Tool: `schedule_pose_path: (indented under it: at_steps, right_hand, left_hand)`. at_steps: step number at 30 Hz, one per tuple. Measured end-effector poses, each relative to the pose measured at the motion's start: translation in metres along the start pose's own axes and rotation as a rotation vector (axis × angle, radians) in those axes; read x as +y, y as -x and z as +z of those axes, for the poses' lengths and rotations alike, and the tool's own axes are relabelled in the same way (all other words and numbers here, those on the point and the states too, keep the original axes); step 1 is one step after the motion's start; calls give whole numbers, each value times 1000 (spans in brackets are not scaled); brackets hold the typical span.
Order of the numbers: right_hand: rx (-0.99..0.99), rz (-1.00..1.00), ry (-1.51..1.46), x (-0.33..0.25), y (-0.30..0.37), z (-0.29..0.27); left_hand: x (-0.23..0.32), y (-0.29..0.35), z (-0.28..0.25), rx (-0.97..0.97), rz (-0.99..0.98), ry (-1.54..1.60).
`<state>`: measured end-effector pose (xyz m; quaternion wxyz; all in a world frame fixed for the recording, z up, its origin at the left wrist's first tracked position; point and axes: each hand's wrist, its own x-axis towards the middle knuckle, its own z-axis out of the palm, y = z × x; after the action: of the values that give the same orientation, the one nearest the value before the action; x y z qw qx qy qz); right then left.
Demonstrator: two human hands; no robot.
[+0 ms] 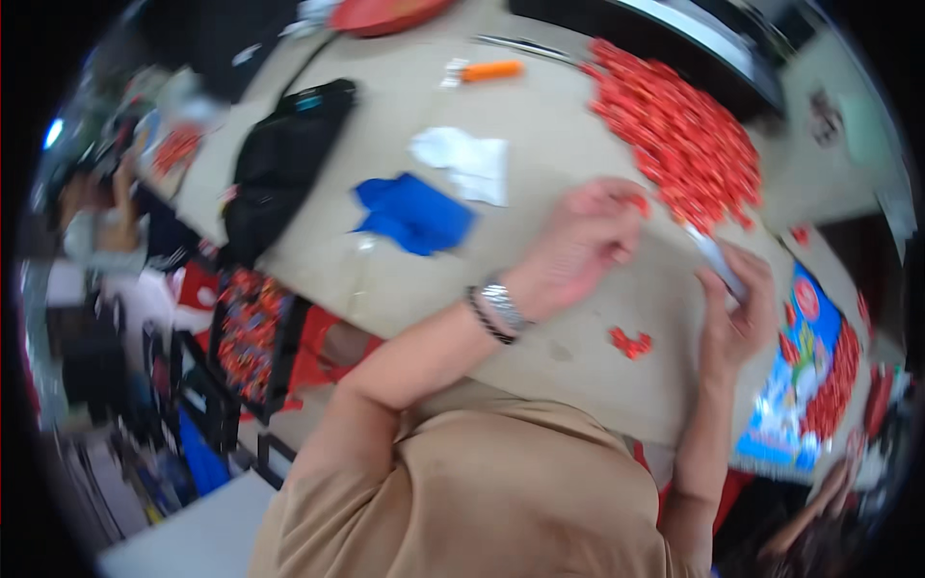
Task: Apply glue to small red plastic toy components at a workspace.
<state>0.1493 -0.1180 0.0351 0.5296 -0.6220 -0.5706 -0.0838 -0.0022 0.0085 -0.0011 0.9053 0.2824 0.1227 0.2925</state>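
Note:
My left hand (588,241), with a watch and a dark bracelet at the wrist, is raised over the table. A small red piece (638,203) is pinched at its fingertips. My right hand (742,303) is closed round a slim pale-grey tool (714,258), whose tip points to the near end of a large heap of small red pieces (679,135). Blur hides what kind of tool it is. Between my forearms, a few red pieces (630,343) lie in a little cluster on the beige tabletop (540,376).
Left of my hands lie a blue cloth (416,214), a white cloth (467,164), an orange-handled tool (491,70) and a black bag (289,159). A red bowl (385,13) sits at the far edge. More red pieces rest on a blue printed sheet (795,371) at right, near another person's arm (814,506).

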Motion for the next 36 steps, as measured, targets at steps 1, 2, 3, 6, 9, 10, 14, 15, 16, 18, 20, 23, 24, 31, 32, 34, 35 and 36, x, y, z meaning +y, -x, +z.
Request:
schedule_pose_path:
  at_steps: [1,2,3,6,9,10,14,15,16,18,20,23,24,31,32,34,35,36]
  right_hand:
    - [1,34,-39,1,2,-1]
    - [-10,58,-63,1,8,-5]
    - [-9,76,-76,2,12,-9]
    - [-5,101,-53,11,20,-14]
    - [17,160,-162,17,24,-11]
    - [22,268,-235,15,23,-11]
    - [35,385,-259,13,13,-13]
    - [37,402,-251,12,13,-16]
    - [46,410,-247,13,9,-14]
    - [46,399,-254,20,11,-11]
    - [29,399,-255,22,13,-13]
    - [27,415,-250,19,9,-10]
    - [49,425,-266,13,9,-7]
    - [42,437,-270,9,10,-5]
    - [39,435,-269,11,9,-6]
    - [13,431,-270,14,9,-8]
    - [11,432,-267,15,10,-9]
    - [7,431,-276,15,11,-10]
  left_hand:
    - [0,0,-1,-38,-7,-11]
    - [-1,5,6,7,-10,19]
    - [-1,8,14,34,-14,46]
    - [-12,6,10,-15,-11,92]
    - [-12,8,7,-53,-7,78]
    - [-11,10,9,-29,-48,86]
    - [-6,6,12,-41,-7,75]
    - [-8,8,13,-50,-7,88]
    - [-7,5,13,-66,0,94]
    - [-6,4,12,-64,-1,88]
    - [-5,5,11,-43,-34,84]
    - [-5,5,12,-67,-30,119]
    - [-3,5,11,-68,-23,119]
    - [-3,11,14,-90,-61,125]
    - [-3,13,14,-95,-71,139]
    - [0,9,15,-86,-75,127]
    - [0,9,15,-77,-81,112]
    - [-2,11,15,-76,-81,115]
